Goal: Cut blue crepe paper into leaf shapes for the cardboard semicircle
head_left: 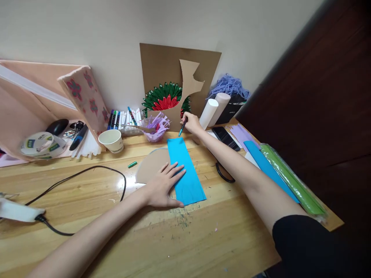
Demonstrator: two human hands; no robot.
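Observation:
My left hand point(164, 185) lies flat with fingers spread on a strip of blue crepe paper point(185, 172) and the brown cardboard half-disc point(150, 166) under it. My right hand point(191, 122) is closed on a teal marker point(182, 129), its tip pointing down near the far end of the blue strip. The marker's green cap point(132, 164) lies loose on the wooden table point(217, 231), left of the cardboard.
Along the wall stand a row of markers point(124, 117), a paper cup point(111, 140), a bowl of purple paper shreds point(156, 129), a cardboard sheet with a red-green rosette point(166, 101) and white rolls point(213, 110). Scissors point(223, 173), a phone point(225, 137), blue and green crepe rolls point(285, 173) lie right; a black cable point(87, 172) and tape point(39, 144) left.

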